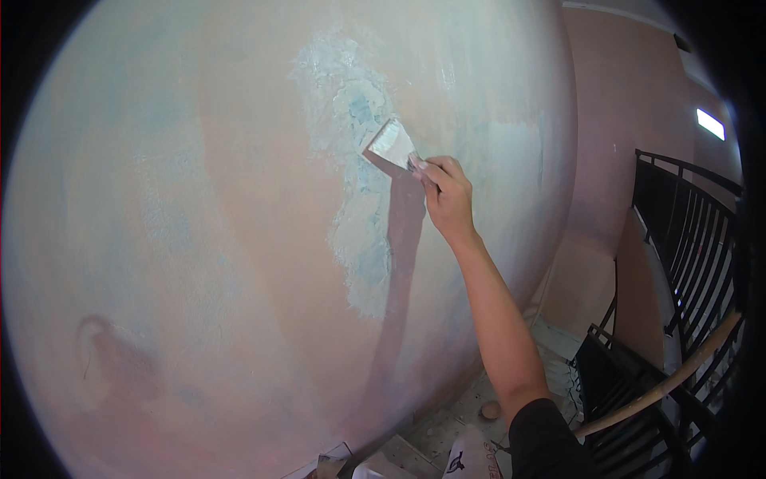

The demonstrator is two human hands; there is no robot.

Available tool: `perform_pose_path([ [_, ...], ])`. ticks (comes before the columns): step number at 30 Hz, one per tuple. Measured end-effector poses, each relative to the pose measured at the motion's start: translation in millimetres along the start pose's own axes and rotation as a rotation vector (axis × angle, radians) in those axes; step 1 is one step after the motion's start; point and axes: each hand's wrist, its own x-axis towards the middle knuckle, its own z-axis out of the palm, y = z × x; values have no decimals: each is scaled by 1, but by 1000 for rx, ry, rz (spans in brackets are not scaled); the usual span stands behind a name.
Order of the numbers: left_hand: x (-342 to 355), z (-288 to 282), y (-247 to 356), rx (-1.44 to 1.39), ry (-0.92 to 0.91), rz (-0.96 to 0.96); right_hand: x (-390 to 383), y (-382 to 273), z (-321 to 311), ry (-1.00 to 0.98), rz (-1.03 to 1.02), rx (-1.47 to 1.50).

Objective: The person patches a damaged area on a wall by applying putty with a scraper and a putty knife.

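The right hand [448, 195] has its fingers [437, 169] closed round the handle of a putty knife [392, 144]; the blade juts up-left beyond the fingertips, pressed flat against the wall [199, 199] beside a whitish filler patch [359, 207].

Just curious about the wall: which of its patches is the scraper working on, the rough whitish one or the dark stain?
The rough whitish patch, high up; the scraper lies against it. The dark stain sits far lower left.
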Motion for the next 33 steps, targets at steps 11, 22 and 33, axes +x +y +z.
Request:
perform_pose_path([
  [11,8,24,51,-20,-4,-7,-116,-39,-59,-22,785,247],
  [22,62,47,165,-174,-351,62,-234,-184,-136,-221,1337,1211],
  [33,69,31,163,-248,-583,-82,-221,-218,-160,-871,513,430],
])
